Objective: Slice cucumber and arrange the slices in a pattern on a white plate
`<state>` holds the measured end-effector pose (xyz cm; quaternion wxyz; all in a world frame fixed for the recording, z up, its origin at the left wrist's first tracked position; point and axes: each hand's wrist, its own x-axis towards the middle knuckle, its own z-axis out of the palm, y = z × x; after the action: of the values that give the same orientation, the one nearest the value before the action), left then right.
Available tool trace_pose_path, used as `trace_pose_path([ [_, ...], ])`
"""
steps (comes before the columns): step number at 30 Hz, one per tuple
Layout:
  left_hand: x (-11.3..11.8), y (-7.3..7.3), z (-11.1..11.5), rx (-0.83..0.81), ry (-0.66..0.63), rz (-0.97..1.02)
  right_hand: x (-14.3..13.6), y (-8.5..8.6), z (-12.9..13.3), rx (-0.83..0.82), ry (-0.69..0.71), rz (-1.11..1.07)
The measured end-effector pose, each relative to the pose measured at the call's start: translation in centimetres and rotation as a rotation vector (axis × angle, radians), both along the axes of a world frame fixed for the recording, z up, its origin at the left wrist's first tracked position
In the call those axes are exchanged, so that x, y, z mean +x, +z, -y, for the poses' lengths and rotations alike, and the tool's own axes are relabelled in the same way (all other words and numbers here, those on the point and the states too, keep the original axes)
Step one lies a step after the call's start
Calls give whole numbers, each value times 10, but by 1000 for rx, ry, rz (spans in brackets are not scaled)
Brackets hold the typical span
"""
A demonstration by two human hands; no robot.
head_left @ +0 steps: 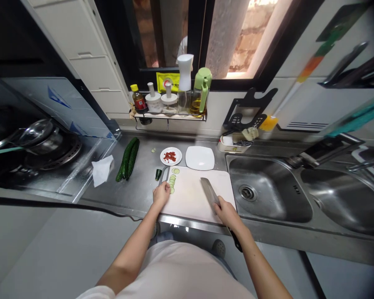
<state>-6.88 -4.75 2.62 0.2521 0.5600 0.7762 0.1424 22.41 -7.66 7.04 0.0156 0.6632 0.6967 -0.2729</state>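
My right hand (227, 211) is wrapped round a kitchen knife (209, 192) with a broad blade and a black handle. Its blade lies over the right half of the white cutting board (187, 201). At the board's left edge, my left hand (161, 194) is closed, fingertips together beside a row of cucumber slices (172, 181); whatever they may hold is hidden. A short cucumber end piece (158, 174) sits on the counter just left of the board, near its grey handle (164, 173).
Two whole cucumbers (128, 160) and a crumpled paper towel (102, 170) lie on the left. Behind the board are a plate of chopped red pieces (171, 161) and a white plate (200, 154). A sink (268, 195) adjoins on the right; a condiment rack (171, 116) hangs behind.
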Motion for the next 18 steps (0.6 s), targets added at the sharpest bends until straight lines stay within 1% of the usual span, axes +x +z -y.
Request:
trace_pose_path([
  [5,0,-2,0,-2,-5,-60,0,3,0,-9,-7,-4],
  [11,2,3,-2,30,5,-117,-3,-1,2,0,-12,-14],
  [14,9,7,-11,44,8,-113,-4,-4,4,-3,-23,-12],
  [18,21,9,-32,69,-6,-111,-6,-7,7,-16,-36,-23],
])
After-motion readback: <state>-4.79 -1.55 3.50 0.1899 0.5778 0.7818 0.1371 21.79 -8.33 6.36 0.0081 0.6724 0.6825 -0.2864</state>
